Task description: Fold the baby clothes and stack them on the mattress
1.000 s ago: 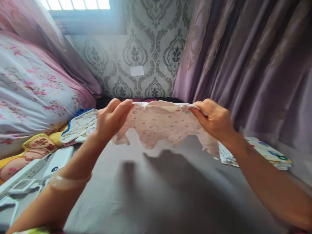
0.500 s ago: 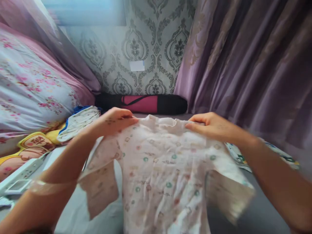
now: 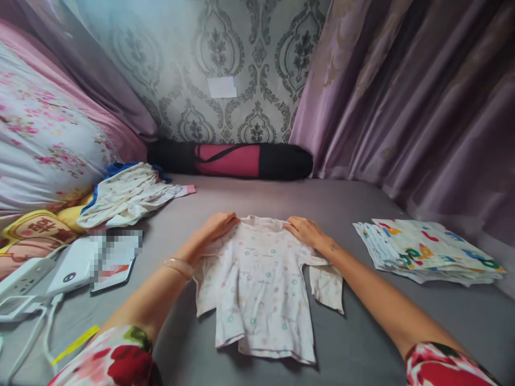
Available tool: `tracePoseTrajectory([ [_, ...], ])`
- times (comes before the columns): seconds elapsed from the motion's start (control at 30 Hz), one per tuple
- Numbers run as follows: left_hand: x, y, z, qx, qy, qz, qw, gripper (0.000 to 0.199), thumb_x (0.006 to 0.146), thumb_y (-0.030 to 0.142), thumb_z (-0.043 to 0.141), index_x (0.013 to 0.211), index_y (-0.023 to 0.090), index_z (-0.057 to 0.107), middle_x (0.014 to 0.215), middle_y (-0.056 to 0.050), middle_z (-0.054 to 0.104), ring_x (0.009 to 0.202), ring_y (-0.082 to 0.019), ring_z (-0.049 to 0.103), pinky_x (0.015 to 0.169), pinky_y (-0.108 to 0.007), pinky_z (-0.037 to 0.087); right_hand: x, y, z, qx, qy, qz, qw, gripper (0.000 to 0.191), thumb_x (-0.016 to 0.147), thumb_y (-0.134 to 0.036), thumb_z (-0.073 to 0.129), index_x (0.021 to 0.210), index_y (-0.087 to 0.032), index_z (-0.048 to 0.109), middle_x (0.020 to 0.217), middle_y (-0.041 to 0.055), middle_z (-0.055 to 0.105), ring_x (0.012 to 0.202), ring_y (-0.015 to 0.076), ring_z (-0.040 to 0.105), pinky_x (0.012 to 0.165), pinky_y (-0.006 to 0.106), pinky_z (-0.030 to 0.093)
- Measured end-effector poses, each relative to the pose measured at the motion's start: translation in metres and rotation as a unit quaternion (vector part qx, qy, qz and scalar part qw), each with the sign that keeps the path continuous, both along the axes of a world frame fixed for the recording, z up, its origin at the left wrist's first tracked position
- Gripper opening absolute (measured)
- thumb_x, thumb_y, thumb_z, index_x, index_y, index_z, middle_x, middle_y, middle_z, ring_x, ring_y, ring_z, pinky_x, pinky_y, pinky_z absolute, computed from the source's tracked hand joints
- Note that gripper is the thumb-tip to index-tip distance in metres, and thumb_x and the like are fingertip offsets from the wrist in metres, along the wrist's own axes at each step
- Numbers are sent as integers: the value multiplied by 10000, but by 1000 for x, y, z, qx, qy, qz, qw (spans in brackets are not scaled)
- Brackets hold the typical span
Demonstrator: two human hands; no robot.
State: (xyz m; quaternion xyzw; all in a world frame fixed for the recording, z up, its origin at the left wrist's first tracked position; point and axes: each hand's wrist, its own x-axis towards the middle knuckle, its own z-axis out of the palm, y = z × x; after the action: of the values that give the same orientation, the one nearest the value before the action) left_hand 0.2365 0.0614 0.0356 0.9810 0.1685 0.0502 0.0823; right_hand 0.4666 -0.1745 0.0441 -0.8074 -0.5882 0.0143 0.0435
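Note:
A small white long-sleeved shirt (image 3: 265,289) with tiny coloured prints lies front up on the grey sheet, its collar away from me and its hem nearest. The hem is slightly folded at the left. My left hand (image 3: 219,224) is closed on its left shoulder, and my right hand (image 3: 306,230) grips the other shoulder beside the collar. Both sleeves angle down and outward; the left one is bunched against the body of the shirt. My fingertips are partly hidden by the cloth and the backs of my hands.
At right sits a stack of folded clothes (image 3: 434,249). A rumpled heap of clothes (image 3: 129,195) lies at left, near a power strip (image 3: 26,279), a white power bank (image 3: 74,268) and a phone (image 3: 116,262). A black and pink rolled bag (image 3: 229,160) rests along the wall.
Both hands have lowered the shirt from in front of me onto the sheet, still holding its shoulders. My view now takes in more of the bed.

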Motion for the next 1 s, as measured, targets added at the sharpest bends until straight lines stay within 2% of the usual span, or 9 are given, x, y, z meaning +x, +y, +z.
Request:
tracePoseTrajectory([
  [0.2,17,20,-1,12,25,23,999,389,982,445,277,924,202,576,900,-95,684,826,-218,643,695,-281,425,14,23,-5,-14,-18,-7,1000,309,1011,-423,343,1004,-232,585,1050,59,681,934,198,640,680,260,361],
  [0.53,57,53,1,-25,13,45,999,376,948,449,352,928,184,617,863,-93,688,794,-210,632,672,-274,430,50,58,-5,-26,6,-26,999,316,1001,-442,359,1058,-232,588,1101,78,678,962,221,640,713,272,378],
  [0.73,88,67,0,6,13,83,996,361,958,431,340,972,192,610,979,-118,693,916,-238,645,725,-275,436,71,76,-1,-18,10,-58,998,329,999,-443,355,1073,-225,590,1137,96,663,1002,238,625,742,287,391],
  [0.9,103,69,-3,-9,39,119,992,308,934,375,393,1004,175,617,1037,-152,684,962,-273,642,733,-296,443,76,89,-6,-18,34,-96,995,320,986,-399,405,1125,-181,593,1192,136,629,1098,258,580,835,318,399],
  [1.0,110,70,-5,-24,45,120,991,287,900,362,453,998,157,629,1024,-162,685,929,-282,644,715,-305,446,76,100,-8,-14,59,-86,994,324,964,-381,460,1180,-181,596,1249,133,604,1179,264,528,925,345,376],
])
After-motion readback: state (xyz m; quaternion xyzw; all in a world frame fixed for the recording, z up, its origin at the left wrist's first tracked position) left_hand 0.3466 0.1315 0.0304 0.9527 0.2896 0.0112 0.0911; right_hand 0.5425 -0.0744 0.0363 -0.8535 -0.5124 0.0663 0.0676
